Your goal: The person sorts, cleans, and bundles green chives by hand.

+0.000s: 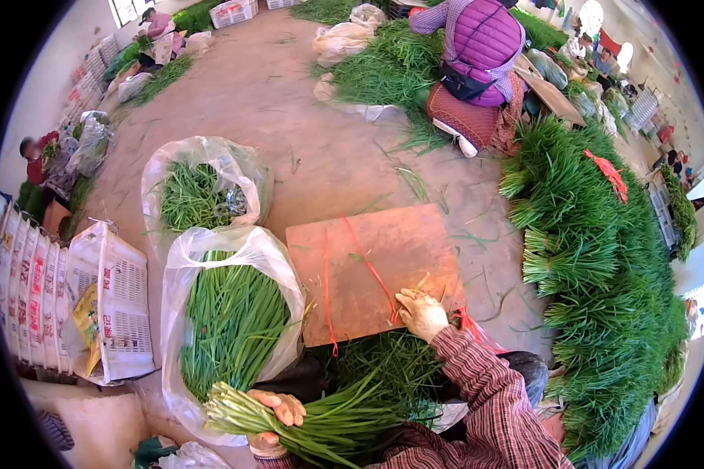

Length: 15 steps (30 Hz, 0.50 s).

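My left hand (278,414), in a pale glove, is wrapped round a bunch of green garlic chives (328,426), pale stem ends pointing left. My right hand (422,314), also gloved, is at the right part of a reddish-brown board (414,242). Its fingers are bent together over the lower end of a red string (368,266); the fingertips are partly hidden. A second red string (327,289) lies apart on the board's left side, its end hanging over the near edge. Loose dark green leaves (391,367) lie below the board.
A clear plastic bag (293,289) of chives stands left of the board, another bag (262,187) behind it. White crates (125,305) are stacked at far left. Tied chive bundles (602,297) are piled on the right. A person in purple (485,47) sits ahead by more chives.
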### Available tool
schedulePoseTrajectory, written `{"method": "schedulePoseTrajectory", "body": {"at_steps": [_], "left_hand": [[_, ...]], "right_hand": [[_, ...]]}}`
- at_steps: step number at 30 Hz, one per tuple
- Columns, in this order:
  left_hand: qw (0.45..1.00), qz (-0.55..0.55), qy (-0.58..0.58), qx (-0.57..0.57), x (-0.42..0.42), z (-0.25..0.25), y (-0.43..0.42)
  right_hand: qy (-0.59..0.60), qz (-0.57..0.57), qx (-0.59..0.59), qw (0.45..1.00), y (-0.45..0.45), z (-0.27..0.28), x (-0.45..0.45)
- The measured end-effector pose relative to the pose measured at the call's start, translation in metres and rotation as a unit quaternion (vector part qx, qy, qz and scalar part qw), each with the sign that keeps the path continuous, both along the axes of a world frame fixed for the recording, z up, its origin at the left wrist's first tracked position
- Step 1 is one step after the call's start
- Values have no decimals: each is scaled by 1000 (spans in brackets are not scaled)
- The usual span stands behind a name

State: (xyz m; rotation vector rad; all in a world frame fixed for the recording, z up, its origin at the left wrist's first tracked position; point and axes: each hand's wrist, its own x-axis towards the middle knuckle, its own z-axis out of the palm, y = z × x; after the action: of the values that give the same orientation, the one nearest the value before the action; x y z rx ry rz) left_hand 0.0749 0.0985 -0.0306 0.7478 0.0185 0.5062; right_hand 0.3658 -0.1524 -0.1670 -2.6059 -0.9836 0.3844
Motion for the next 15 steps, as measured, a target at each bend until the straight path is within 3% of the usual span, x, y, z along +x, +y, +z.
{"method": "schedulePoseTrajectory", "body": {"at_steps": [1, 3, 5, 6, 7, 9, 10, 11, 13, 15], "left_hand": [[999, 17, 11, -29, 1, 4, -4], [1000, 6, 13, 24, 1, 1, -2], [999, 28, 4, -20, 6, 6, -4], [999, 34, 13, -18, 9, 10, -4], [999, 42, 26, -18, 11, 14, -4], [998, 37, 28, -53, 13, 16, -2], [997, 39, 30, -62, 15, 19, -3], [996, 38, 32, -73, 17, 21, -6], [996, 19, 22, -88, 21, 24, -10], [996, 1, 25, -86, 25, 28, -19]], "right_hand": [[2, -6, -8, 1000, -10, -3, -13], [-16, 10, -22, 1000, -28, 0, -45], [43, 27, -41, 998, -42, 16, -64], [117, 2, -111, 987, -45, 28, -67], [85, 12, -91, 992, -56, 16, -70], [38, -9, 35, 999, -54, 59, -69], [-17, 32, 80, 996, -62, 44, -58], [71, -53, 73, 993, -40, 123, -64], [92, -44, 216, 971, -36, 145, -61], [195, -24, 260, 945, -25, 196, -72]]}}
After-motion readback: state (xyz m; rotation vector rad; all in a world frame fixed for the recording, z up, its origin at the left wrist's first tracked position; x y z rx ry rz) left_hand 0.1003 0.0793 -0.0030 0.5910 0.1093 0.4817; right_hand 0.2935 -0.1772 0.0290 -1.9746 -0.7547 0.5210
